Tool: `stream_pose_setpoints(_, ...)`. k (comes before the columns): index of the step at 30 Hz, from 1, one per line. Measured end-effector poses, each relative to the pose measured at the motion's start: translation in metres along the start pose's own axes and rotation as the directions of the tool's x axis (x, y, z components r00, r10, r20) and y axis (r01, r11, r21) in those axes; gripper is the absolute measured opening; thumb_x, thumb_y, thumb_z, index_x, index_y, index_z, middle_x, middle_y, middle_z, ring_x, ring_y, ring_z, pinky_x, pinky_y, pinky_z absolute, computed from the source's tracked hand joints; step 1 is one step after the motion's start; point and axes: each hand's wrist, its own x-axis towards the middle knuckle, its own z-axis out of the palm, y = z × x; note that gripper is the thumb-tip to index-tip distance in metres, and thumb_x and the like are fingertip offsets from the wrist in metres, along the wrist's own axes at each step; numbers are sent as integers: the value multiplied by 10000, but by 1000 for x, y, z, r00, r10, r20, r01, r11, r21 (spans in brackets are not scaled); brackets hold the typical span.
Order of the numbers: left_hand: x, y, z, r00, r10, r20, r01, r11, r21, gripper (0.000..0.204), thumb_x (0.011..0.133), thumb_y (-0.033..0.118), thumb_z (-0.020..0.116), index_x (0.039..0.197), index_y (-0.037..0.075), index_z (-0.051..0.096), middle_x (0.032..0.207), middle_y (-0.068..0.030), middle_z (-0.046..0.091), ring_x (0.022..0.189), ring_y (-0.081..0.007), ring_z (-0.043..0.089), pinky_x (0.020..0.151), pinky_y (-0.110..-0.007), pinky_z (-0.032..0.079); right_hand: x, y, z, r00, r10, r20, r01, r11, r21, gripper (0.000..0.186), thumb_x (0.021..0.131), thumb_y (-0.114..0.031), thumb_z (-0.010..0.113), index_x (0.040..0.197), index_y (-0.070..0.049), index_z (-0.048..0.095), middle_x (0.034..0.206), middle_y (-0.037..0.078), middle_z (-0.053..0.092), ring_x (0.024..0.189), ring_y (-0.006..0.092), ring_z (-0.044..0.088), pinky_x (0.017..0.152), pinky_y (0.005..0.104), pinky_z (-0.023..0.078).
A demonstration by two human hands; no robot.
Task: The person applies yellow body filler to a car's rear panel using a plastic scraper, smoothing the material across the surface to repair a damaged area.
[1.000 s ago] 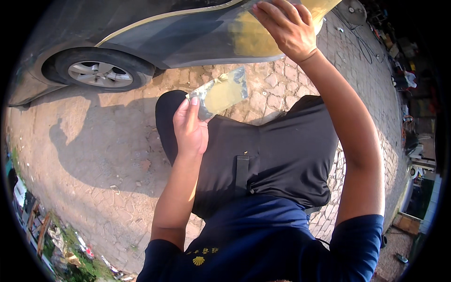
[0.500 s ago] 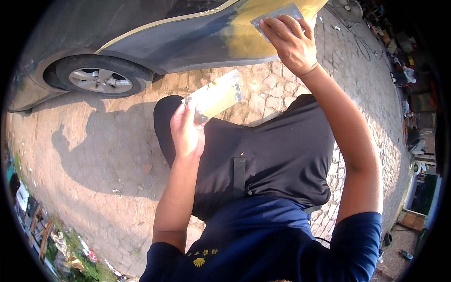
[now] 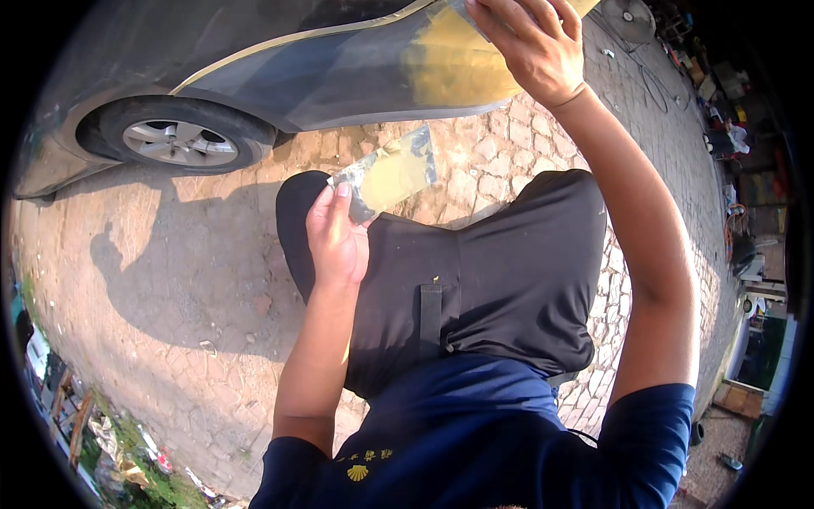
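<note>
My left hand pinches the near edge of a flat putty board, a thin grey plate smeared with yellow putty, tilted above my left knee. My right hand is raised at the top edge of the view, fingers bent over a flat putty scraper; only a sliver of it shows, the rest lies behind the fingers or out of view. That hand is up against the yellow-coated patch on the dark grey car body.
A car wheel stands at the left under the body. Stone paving lies around my bent legs. At the far right are a fan, cables and clutter along a wall; grass and debris lie at lower left.
My right hand has moved up and slightly right, taking the scraper mostly out of view. My left hand stays in place; the board looks less bright with glare.
</note>
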Motion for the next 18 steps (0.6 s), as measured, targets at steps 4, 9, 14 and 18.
stream_pose_setpoints(4,1,-4,-6,1000,-4,-5,4,1000,8,275,1117,164,502,1260,-37,623,1238,-128,697,1128,-224,703,985,-406,583,-4,0,10,999,28,-23,-28,1000,1,424,784,-205,669,1198,-167,751,1236,-16,656,1163,207,606,1027,445,439)
stream_pose_setpoints(9,0,0,0,999,-22,-25,21,1000,-15,270,1114,147,503,1277,-32,622,1249,-134,695,1147,-233,698,988,-409,580,-20,-2,21,999,43,-22,-42,999,28,423,777,-209,673,1189,-172,766,1238,-22,670,1136,200,617,1017,440,450)
stream_pose_setpoints(14,1,-3,-3,999,-39,-38,39,999,15,278,1111,156,496,1304,1,623,1293,-113,693,1183,-225,688,990,-401,570,-70,-9,43,995,95,0,-95,995,-16,486,840,-177,678,1316,-269,717,1289,-141,646,1191,105,590,1062,355,419)
stream_pose_setpoints(18,2,-2,2,999,-36,-30,38,997,68,302,1113,169,499,1329,-15,605,1321,-132,678,1205,-237,679,1014,-410,559,-94,-6,44,989,113,93,-110,994,-27,464,848,-199,680,1303,-286,721,1282,-139,656,1182,110,599,1080,363,415)
